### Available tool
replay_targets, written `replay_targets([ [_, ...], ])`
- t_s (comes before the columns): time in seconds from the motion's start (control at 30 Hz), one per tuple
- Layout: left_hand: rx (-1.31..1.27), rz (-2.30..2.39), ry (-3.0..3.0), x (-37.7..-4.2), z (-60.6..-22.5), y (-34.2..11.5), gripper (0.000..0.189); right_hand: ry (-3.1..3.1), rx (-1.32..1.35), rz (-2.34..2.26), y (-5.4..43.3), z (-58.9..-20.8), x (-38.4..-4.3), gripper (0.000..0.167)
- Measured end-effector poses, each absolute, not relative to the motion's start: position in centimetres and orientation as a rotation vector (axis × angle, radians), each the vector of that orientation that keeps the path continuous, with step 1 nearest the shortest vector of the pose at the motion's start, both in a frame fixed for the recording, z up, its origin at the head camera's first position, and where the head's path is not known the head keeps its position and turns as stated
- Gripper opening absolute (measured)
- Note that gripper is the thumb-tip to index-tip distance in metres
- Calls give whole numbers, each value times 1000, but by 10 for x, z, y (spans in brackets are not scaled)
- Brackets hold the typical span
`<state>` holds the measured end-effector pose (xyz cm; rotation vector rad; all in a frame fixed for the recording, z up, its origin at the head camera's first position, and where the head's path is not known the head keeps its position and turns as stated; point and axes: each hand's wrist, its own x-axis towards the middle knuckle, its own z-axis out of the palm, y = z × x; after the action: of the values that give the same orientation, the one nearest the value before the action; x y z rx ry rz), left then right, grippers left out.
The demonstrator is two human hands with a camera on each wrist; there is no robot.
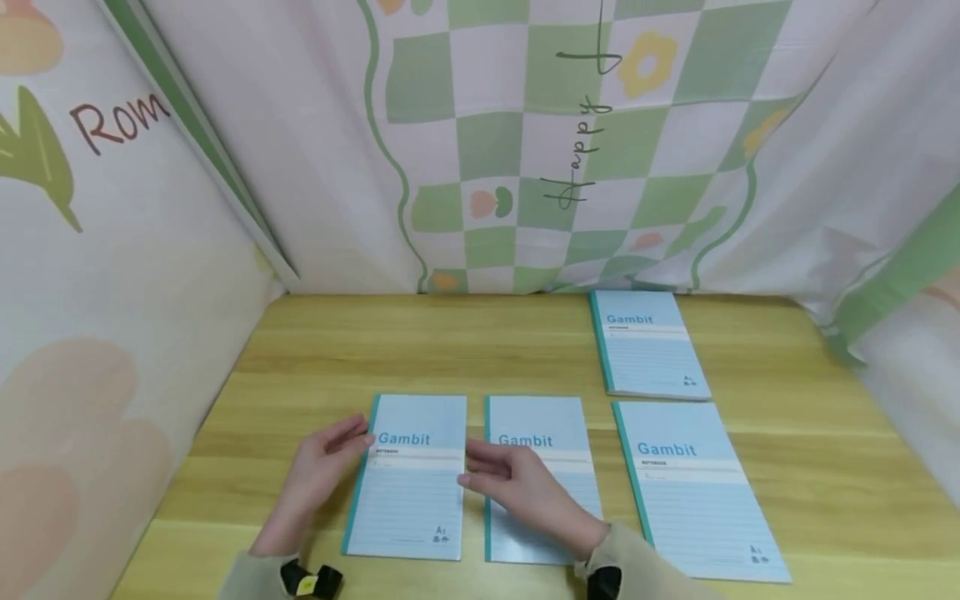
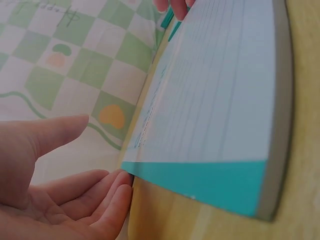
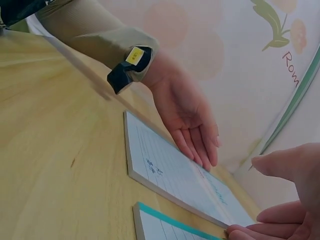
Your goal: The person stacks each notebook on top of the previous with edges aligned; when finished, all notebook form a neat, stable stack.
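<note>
Both hands in play, and it's the leftmost Gambit notebook (image 1: 408, 492) sitting between them, flat on the wood-grain table (image 1: 390, 342), light blue cover up, teal spine towards nine o'clock! The left hand (image 1: 322, 462) is there at nine o'clock, fingertips right at the spine edge, fingers relaxed, thumb standing well apart in the left wrist view: nothing grasped. Over at three o'clock, here's the right hand (image 1: 536, 492), fingers loosely extended, thumb apart, tips at the notebook's opposite edge, and no grasp there either! Whether those right fingertips actually press the cover's edge, I can't tell.

Beneath the right hand, partly hidden, lies the middle Gambit notebook (image 1: 528, 417), three o'clock from the first with a narrow gap between. Farther along three o'clock, the front-right Gambit notebook (image 1: 701, 500). And up at two o'clock, the back Gambit notebook (image 1: 648, 354), just beyond the front-right one and close to the green-checked curtain (image 1: 491, 146) that hangs across twelve. Beige sleeves (image 1: 641, 558) and a black wrist strap (image 1: 326, 581) at seven!
</note>
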<state>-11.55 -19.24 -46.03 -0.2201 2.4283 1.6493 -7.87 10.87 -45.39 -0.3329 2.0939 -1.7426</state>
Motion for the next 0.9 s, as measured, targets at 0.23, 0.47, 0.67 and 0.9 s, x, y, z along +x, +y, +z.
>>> replay_targets([
  [0.23,-250,1665,2437,-115,-461,-189,58,2091,-341,-1751,107,-454,-76,63],
  [0.47,-343,1745,2413,-116,-461,-185,48,2080,-323,-1759,107,-455,-76,62],
  [0.67,-366,1763,2399,-121,-461,-188,47,2067,-313,-1764,107,-457,-76,62],
  [0.9,-336,1670,2361,-123,-463,-192,43,2027,-305,-1784,109,-456,-75,61],
])
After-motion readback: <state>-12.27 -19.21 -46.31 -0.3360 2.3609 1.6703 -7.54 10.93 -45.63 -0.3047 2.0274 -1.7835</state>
